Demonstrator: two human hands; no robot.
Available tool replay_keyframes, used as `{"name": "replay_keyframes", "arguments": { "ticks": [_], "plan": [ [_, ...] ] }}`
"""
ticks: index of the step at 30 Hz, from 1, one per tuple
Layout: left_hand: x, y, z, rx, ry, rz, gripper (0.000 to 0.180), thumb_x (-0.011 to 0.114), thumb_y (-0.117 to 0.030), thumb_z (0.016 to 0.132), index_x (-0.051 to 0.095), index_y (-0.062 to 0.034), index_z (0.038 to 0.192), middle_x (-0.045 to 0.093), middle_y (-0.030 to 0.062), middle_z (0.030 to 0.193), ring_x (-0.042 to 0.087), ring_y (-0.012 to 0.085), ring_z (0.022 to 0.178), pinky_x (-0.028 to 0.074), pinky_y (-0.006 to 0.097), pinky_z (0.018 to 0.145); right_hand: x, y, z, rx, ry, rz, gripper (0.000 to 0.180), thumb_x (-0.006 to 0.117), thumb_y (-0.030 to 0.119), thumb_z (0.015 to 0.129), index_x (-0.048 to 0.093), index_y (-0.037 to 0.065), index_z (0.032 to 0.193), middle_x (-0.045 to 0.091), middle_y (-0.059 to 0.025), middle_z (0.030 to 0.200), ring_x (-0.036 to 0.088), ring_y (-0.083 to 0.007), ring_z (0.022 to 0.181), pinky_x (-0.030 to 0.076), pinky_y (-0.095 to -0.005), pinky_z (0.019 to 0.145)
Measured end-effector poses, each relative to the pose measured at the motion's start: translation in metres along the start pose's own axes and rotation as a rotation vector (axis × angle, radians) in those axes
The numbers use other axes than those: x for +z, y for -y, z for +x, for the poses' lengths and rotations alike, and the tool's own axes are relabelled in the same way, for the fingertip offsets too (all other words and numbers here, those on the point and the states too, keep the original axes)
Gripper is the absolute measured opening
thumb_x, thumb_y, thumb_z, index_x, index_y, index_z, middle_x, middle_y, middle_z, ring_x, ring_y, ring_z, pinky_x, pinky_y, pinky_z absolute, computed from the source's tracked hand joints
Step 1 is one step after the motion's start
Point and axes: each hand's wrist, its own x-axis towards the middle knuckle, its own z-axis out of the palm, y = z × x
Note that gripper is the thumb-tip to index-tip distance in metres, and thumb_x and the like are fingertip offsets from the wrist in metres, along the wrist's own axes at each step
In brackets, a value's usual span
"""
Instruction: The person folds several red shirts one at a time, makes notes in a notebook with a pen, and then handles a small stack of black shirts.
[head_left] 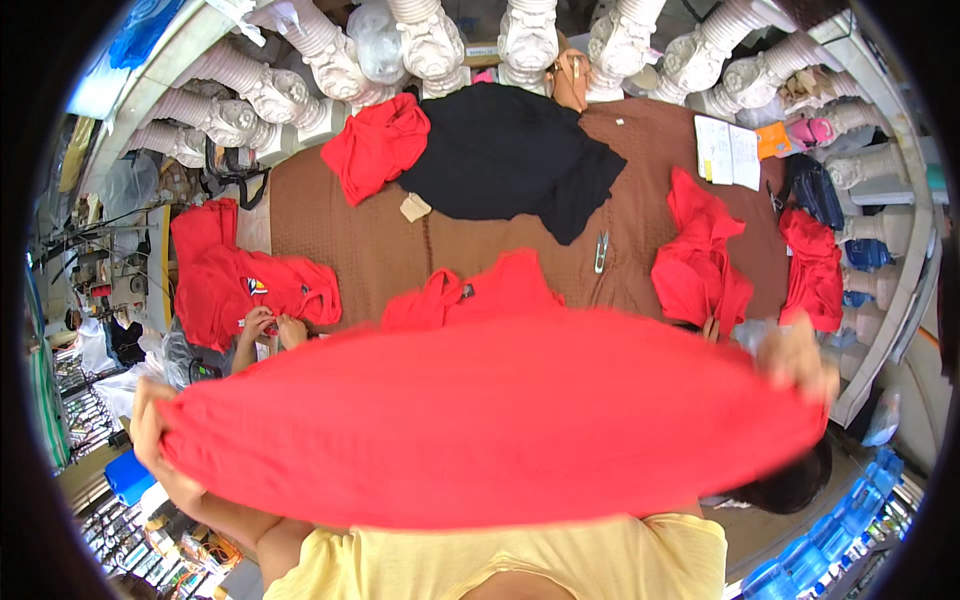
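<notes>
Fingers were closed on both ends of the red fabric [490,420] — the left hand [152,420] holding its left end, the right hand [800,365] the other, though blur there hid exactly how the fingertips sat. On my remote view it was stretched wide between them, in front of the yellow shirt [500,550] and on the near side of the brown table cover [470,240]. I judged it light, soft and limp, likely to sag wherever it went unsupported, with little risk of breaking or slipping. Its outer ends seemed the best places to take hold — a pinch at each would spread it, whereas one grip mid-cloth would probably bunch it like the crumpled red garment [375,145] beside the black garment [510,150].
</notes>
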Motion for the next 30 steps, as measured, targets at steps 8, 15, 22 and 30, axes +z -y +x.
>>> {"name": "replay_keyframes", "arguments": {
  "ticks": [8,15,22,30],
  "plan": [
    [-0.007,-0.008,-0.010,0.064,0.166,-0.161,0.037,0.073,-0.027,0.059,0.044,-0.0062,0.070,0.054,0.0069,0.076,0.049,0.0233,0.066,0.036,0.034,0.066,0.038,-0.064,-0.045,0.608,-0.867,-0.274,0.047,0.061,0.020,0.096,0.052,0.001,0.138,0.052,-0.0147,0.145,0.055,-0.0246,0.126,0.045,-0.0394,0.105],
    [0.124,-0.013,0.062,0.089,-0.028,-0.307,0.038,0.068,-0.030,0.064,0.043,-0.0054,0.079,0.052,0.0081,0.085,0.048,0.0245,0.075,0.035,0.035,0.072,0.117,-0.175,0.177,0.681,-0.177,0.443,0.037,0.066,0.030,0.099,0.071,-0.003,0.116,0.073,-0.0052,0.108,0.064,-0.0129,0.103,0.049,-0.0284,0.092],
    [0.229,-0.034,0.059,-0.019,-0.041,-0.616,0.041,0.064,-0.033,0.069,0.042,-0.0046,0.088,0.051,0.0093,0.093,0.048,0.0256,0.083,0.034,0.037,0.078,0.128,-0.243,0.044,1.071,0.362,-0.179,0.104,0.064,0.070,0.087,0.035,-0.007,0.150,0.054,-0.0284,0.139,0.056,-0.0330,0.129,0.045,-0.0375,0.107],
    [0.225,-0.035,0.010,-0.209,-0.157,-0.898,0.044,0.060,-0.037,0.075,0.041,-0.0038,0.098,0.049,0.0107,0.103,0.046,0.0268,0.093,0.034,0.039,0.085,0.153,-0.229,-0.030,1.448,0.451,0.769,0.068,0.070,0.046,0.095,0.055,-0.007,0.135,0.064,-0.0101,0.131,0.062,-0.0154,0.114,0.048,-0.0295,0.099]
  ]
}}
